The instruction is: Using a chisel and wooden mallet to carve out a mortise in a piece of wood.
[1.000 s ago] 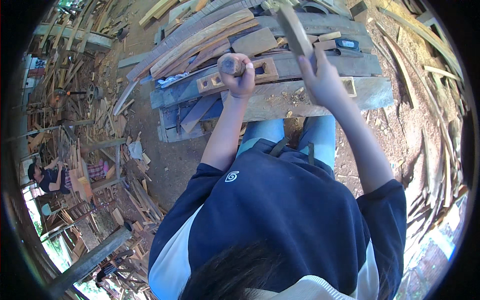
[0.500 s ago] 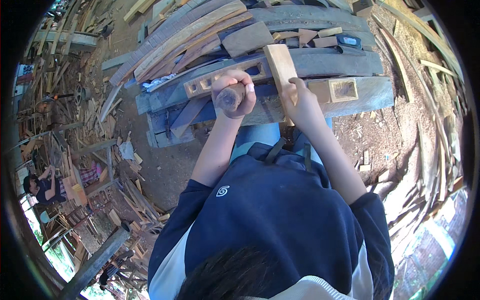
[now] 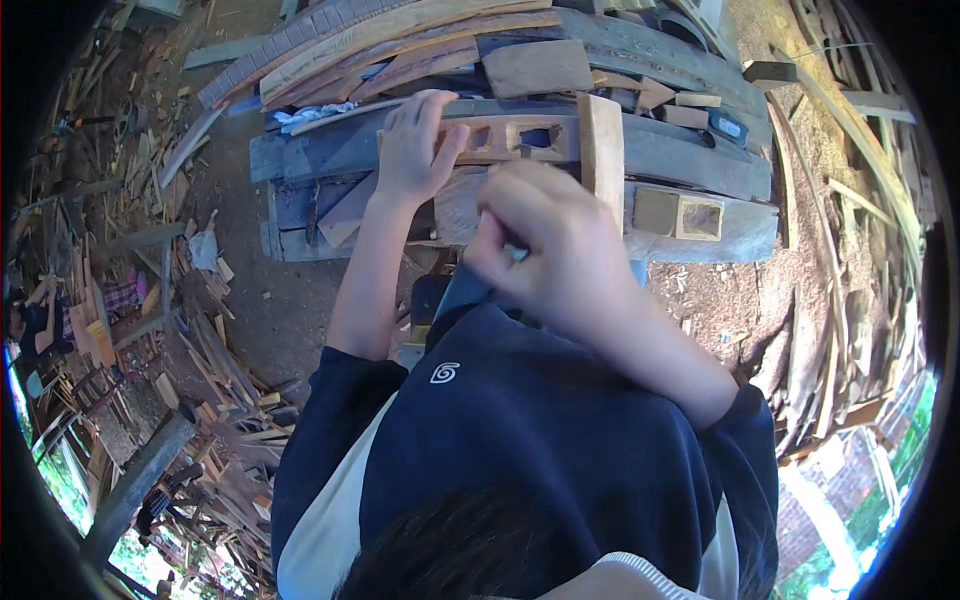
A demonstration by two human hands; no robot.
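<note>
From the head view, I judge this to be steadying work on the mortised block (image 3: 499,141), lying on the plank surface (image 3: 690,150). My left grip (image 3: 415,150) spreads over its left end; my right grip (image 3: 545,240) is curled, around what I cannot tell. The next move calls for firm bracing. Reddish wood, squared holes; beside it, a pale, straight-edged batten (image 3: 602,150).
</note>
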